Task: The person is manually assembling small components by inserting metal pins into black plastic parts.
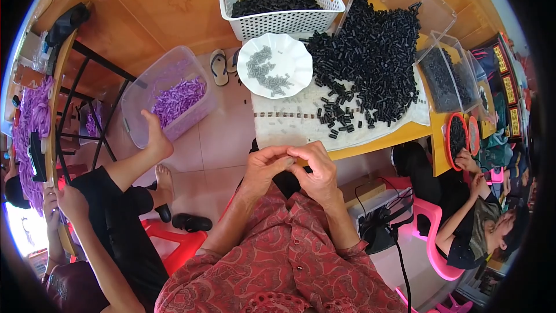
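Observation:
Fingertips of my left hand [265, 169] and my right hand [316, 170] meet in front of my chest, just short of the table's near edge. Both hands are closed in a pinch; whatever sits between the fingers is hidden or too small to name. Beyond them, a white scalloped plate [300, 61] holds small translucent pieces [265, 74]. A large heap of short black tube-like pieces [379, 52] spreads over a white cloth [278, 133] to the plate's right, with several strays toward the near edge.
A white perforated basket [284, 22] of black pieces stands behind the plate. Clear bins [443, 81] sit at right. On the floor at left is a tub [136, 107] of purple pieces. One person works at far left; another at right reaches into a red bowl [457, 139].

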Demonstrator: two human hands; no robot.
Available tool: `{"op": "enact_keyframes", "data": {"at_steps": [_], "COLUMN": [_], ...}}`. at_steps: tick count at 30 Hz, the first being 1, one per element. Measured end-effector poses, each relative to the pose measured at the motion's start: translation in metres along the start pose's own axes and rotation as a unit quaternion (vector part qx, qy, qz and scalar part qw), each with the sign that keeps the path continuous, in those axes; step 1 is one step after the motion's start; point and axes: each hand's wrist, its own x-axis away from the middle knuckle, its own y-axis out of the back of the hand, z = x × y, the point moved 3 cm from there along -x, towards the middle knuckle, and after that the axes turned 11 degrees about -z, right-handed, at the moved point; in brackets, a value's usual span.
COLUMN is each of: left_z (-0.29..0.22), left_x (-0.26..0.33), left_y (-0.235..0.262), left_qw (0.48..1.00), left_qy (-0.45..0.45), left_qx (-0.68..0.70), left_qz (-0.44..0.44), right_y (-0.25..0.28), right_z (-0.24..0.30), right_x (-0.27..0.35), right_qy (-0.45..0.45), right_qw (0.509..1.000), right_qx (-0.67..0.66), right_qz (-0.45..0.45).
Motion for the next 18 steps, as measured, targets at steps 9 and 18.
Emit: {"op": "enact_keyframes", "data": {"at_steps": [9, 18], "left_z": [-0.004, -0.008], "left_x": [-0.002, -0.005], "left_y": [-0.006, -0.014], "left_qw": [1.000, 0.999], "left_qy": [0.025, -0.038], "left_qx": [0.003, 0.006], "left_qz": [0.002, 0.039], "right_y": [0.001, 0.007], "right_z": [-0.024, -0.029], "right_x": [0.008, 0.004], "right_qy": [-0.124, -0.126], "right_qw": [0.985, 0.972], "right_qx": [-0.106, -0.188], "right_qz": [-0.063, -0.057]}}
